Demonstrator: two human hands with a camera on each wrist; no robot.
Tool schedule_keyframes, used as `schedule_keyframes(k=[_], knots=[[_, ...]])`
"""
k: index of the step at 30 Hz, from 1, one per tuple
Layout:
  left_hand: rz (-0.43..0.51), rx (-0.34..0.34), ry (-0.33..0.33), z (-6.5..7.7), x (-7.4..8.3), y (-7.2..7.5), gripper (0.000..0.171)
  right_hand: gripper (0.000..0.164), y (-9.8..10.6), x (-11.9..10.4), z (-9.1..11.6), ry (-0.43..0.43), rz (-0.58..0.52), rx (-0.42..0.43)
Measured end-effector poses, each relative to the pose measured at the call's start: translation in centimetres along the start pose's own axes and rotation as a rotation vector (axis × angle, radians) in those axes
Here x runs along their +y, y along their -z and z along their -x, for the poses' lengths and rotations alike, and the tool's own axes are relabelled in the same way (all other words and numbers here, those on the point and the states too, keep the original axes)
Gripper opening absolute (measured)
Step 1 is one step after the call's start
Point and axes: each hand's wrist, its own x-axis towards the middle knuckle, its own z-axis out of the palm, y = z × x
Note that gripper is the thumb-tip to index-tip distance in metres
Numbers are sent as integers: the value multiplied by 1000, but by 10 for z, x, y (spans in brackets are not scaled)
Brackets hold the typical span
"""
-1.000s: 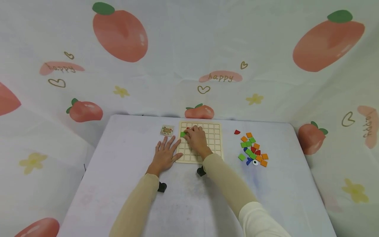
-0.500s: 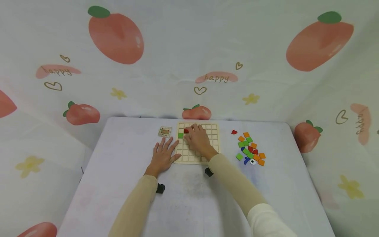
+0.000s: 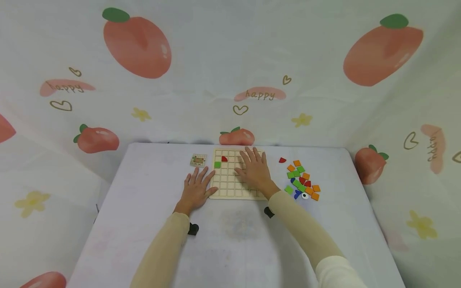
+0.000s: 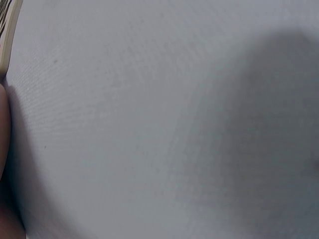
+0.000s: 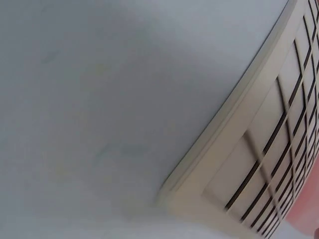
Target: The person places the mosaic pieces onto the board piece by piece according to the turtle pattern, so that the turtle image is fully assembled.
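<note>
Grid board (image 3: 231, 186) on counter (image 3: 230, 252); green tile (image 3: 217, 165), red piece (image 3: 224, 159) in far-left cells. Right hand (image 3: 255, 171) over board, fingers spread, holding nothing; left hand (image 3: 195, 192) likewise, at board's left edge. Loose pieces (image 3: 302, 181) right, picture card (image 3: 198, 160) left.

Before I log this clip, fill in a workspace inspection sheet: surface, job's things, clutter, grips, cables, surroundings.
Surface: pale table, faintly smudged.
Job's things: board bearing a green square and red wedge; card left of it; loose pieces to its right.
Clutter: nothing seen.
Grips: left grip spread at board's left edge; right grip spread over board, holding nothing visible.
Cables: dark strand by table's left edge, possibly one.
Surroundings: fruit-print backdrop.
</note>
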Motion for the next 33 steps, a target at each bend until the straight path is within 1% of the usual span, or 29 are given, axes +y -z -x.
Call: schedule_keyframes(k=[5,8,13,18,22,25,29,33], knots=[[-11,3,-5,0,1,0,71,82,2,16,9,-37,-4,-9],[-8,20,-21,0,2,2,71,84,4,25,14,-58,-13,-8],[8,46,-36,2,2,3,69,86,3,41,24,-92,9,-6],[10,32,-24,3,2,2,70,87,4,57,34,-118,-8,2],[7,38,-20,3,1,1,70,87,4,70,40,-143,9,-10],[2,8,-9,4,3,5,70,88,5,80,45,-161,17,-26],[-5,-18,6,4,5,7,70,89,7,94,52,-180,-6,-29],[5,13,0,5,4,4,70,89,9,109,57,-206,-37,-18]])
